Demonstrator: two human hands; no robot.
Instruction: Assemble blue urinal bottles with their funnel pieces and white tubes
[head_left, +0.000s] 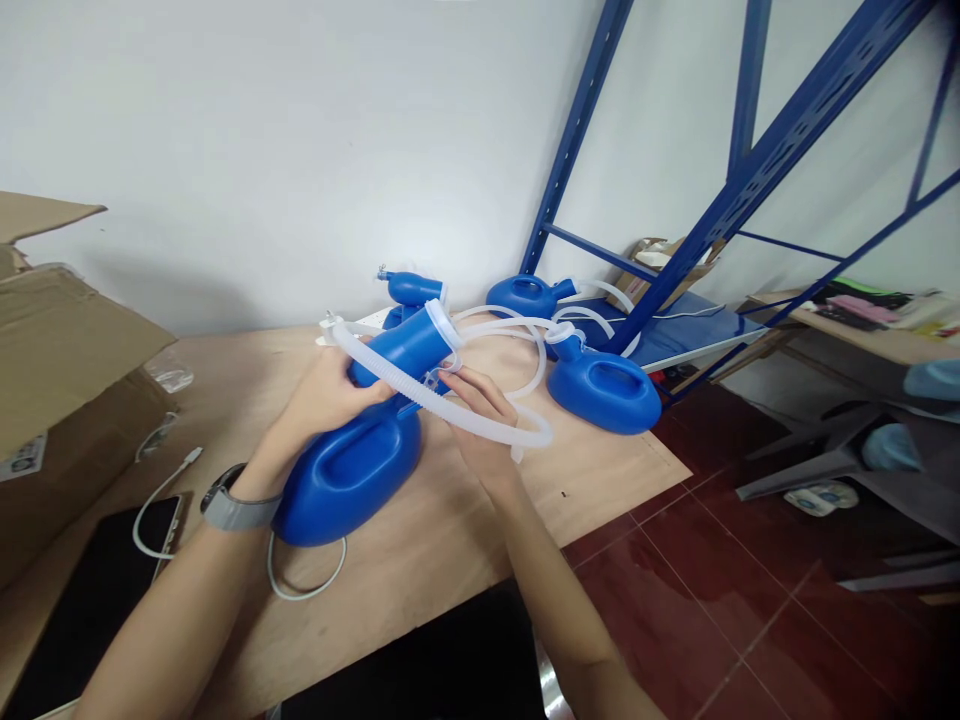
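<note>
A blue plastic urinal bottle (349, 480) with a built-in handle lies tilted on the table in front of me. My left hand (330, 385) is closed around its wide neck, thumb along the near side. A white collar (444, 325) rings the neck's mouth. Close by, the fingertips of my right hand (484, 425) pinch a small clear plastic clip (431, 380) beside the neck; the fingers partly hide it. A ribbed white hose (450, 408) loops across the front of both hands.
More blue urinal bottles (604, 392) with hoses stand toward the back and right. A cardboard box (75, 370), a black tablet-like device (94, 600) and a white cable (139, 520) are at left. A blue metal rack (574, 140) rises beyond the table's right edge.
</note>
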